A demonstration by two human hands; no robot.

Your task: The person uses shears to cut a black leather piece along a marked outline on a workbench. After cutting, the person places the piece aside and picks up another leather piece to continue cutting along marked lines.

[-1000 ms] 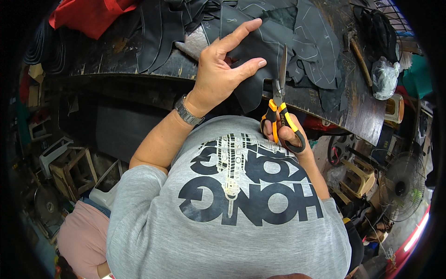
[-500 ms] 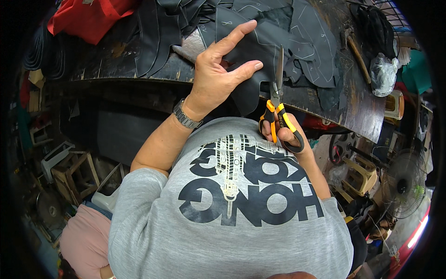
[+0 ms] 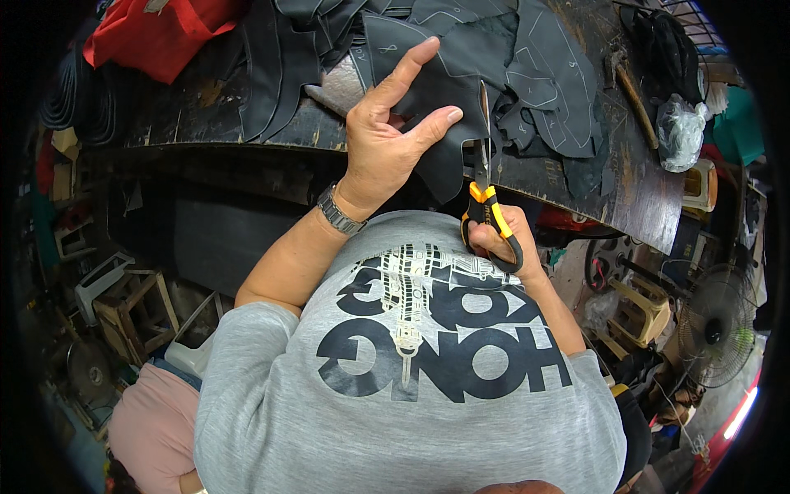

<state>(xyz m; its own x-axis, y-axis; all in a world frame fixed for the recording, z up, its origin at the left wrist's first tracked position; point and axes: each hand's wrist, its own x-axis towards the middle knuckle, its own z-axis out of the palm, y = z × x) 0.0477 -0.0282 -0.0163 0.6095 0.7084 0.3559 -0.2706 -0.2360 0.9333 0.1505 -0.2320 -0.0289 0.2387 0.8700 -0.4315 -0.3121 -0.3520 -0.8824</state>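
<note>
A dark grey leather-like piece (image 3: 436,78) with pale drawn lines lies over the table's near edge, its lower part hanging down. My left hand (image 3: 383,123) grips it from the left, index finger and thumb stretched apart on top. The other fingers are mostly hidden. In my right hand (image 3: 502,230) are scissors (image 3: 484,169) with black, orange and yellow handles, pointing away from me. Their blades look nearly closed and stand along the piece's right side, by a notch in its edge. I cannot tell whether they are cutting.
More marked dark pieces (image 3: 547,90) overlap on the worn table (image 3: 206,115). A red cloth item (image 3: 156,37) lies far left. A hammer (image 3: 634,95) and a clear plastic bag (image 3: 681,136) are at the right. Stools (image 3: 136,309) and a fan (image 3: 714,329) stand around. Someone in pink (image 3: 156,424) is lower left.
The scissor blades have come closer together and shifted slightly left. My left index fingertip and the upper part of the dark piece have moved a little left.
</note>
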